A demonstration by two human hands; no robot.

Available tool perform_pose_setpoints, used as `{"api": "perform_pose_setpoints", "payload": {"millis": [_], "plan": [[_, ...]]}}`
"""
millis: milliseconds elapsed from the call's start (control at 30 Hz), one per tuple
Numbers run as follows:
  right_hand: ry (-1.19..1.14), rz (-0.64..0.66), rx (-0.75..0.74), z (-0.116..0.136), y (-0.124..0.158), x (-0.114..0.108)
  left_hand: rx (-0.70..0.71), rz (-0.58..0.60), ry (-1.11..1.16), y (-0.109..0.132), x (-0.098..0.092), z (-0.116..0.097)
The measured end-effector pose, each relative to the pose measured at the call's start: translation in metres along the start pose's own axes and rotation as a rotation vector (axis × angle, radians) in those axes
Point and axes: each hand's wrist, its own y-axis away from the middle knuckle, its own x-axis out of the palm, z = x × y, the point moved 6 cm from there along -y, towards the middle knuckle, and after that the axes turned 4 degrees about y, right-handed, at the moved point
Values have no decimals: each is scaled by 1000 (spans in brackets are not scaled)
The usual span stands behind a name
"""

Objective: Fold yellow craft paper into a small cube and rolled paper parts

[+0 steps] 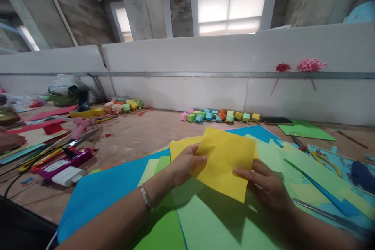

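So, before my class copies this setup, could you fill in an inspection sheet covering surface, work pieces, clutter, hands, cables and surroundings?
Surface: brown tabletop, marked in places; coloured sheets overlap in front.
Work pieces: one yellow sheet, held tilted above the others.
Clutter: yellow-handled pliers at right; white charger at left; small coloured blocks along the back.
Hands: left hand and right hand grip opposite sides of the yellow sheet.
Cables: white cable, lower left.
Surroundings: white partition; window beyond.

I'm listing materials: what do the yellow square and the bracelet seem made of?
Yellow square: probably matte paper or thin card, given its thin edge and lack of gloss. Bracelet: perhaps polished metal, judging by its silvery colour and bright highlights.
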Motion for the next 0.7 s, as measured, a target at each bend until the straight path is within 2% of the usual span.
{"api": "perform_pose_setpoints", "payload": {"millis": [133,200,333,433,533,633,700], "plan": [[317,-55,12,-8,-4,-6,-3,31,-18,-1,0,6],[411,-45,-22,-8,-8,-7,-16,67,-106,-1,-1,9],[587,1,-231,9,-14,-7,-59,161,-269,3,3,13],[670,17,-355,31,-19,-14,-145,176,-223,9,8,15],[631,36,-390,47,-23,-24,-219,191,-127,11,12,19],[433,204,-473,57,-18,-17,-236,190,-124,9,11,22],[289,284,-454,55,-12,-7,-249,233,-138,8,11,25]]}}
